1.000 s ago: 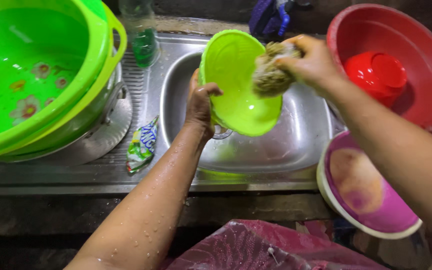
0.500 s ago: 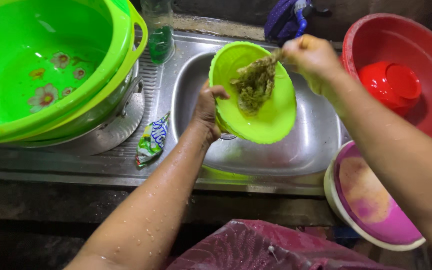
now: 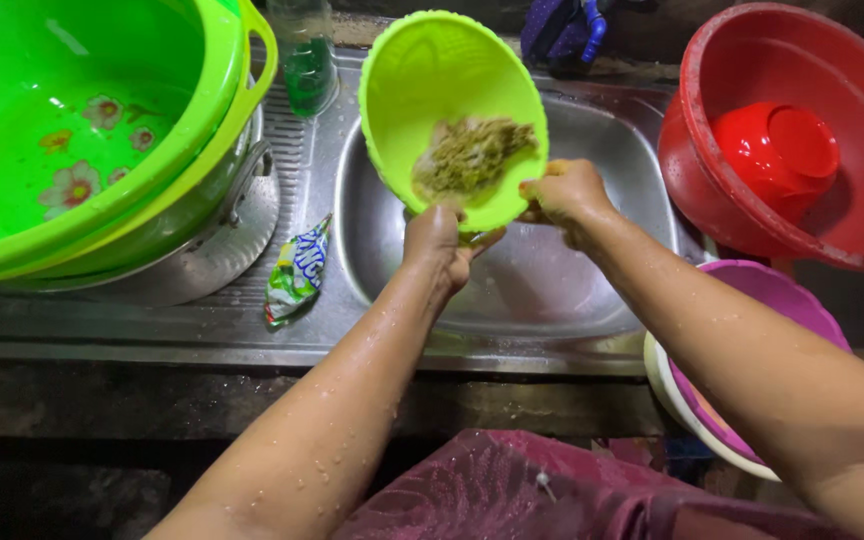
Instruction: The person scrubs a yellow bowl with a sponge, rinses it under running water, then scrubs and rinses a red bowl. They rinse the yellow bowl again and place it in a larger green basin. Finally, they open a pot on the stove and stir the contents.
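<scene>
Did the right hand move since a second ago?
Yes. The right hand dropped from the bowl's upper right rim, near the red basin, to its lower edge over the sink. The scrubber now lies loose inside.

Right hand (image 3: pixel 564 192) is off the scrub pad (image 3: pixel 470 153) now and down at the lime bowl (image 3: pixel 452 110) rim, at about 4 o'clock on the bowl; earlier it was pressing the pad up at the 1 o'clock edge. Pad lies loose inside the bowl, no hand on it. Left hand (image 3: pixel 439 240) moves from the bowl's 8 o'clock side to its 6 o'clock rim. Bowl's open side faces the camera more.
</scene>
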